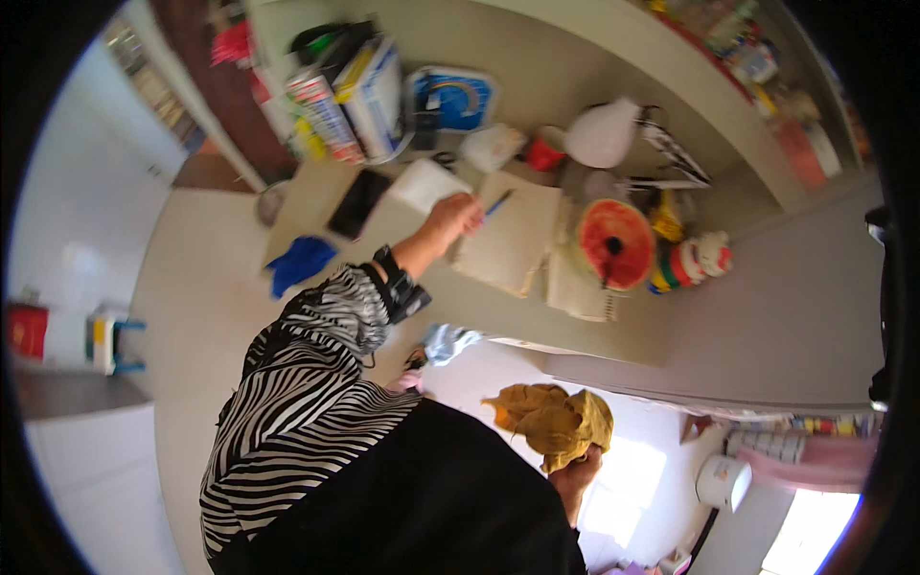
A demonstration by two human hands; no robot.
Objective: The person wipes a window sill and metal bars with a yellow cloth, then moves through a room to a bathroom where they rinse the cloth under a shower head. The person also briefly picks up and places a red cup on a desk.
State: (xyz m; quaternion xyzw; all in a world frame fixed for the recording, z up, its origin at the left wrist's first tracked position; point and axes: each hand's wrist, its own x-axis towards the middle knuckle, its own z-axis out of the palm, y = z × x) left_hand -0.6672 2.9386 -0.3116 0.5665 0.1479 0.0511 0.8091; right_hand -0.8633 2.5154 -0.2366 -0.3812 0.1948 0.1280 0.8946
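Observation:
My left hand (454, 217), reaching out over the desk from a zebra-striped sleeve, has its fingers closed at the lower end of a blue pen (497, 204). The pen slants over a closed, tan-covered notebook (509, 241). Just left of this hand lies a white pad or flat box (425, 184). Low on the right, away from the desk, my right hand (577, 471) grips a bunched mustard-yellow cloth (553, 425), which hides most of its fingers. A dark phone (359, 204) and a crumpled blue cloth (302, 263) lie near the desk's left end.
A halved watermelon (624, 233) with a dark utensil in it sits by a spiral notebook (575, 291). A cat-shaped toy (696, 262), red cup (545, 149), white lamp (602, 134) and upright books (370, 97) line the back. A shelf (647, 47) overhangs the desk.

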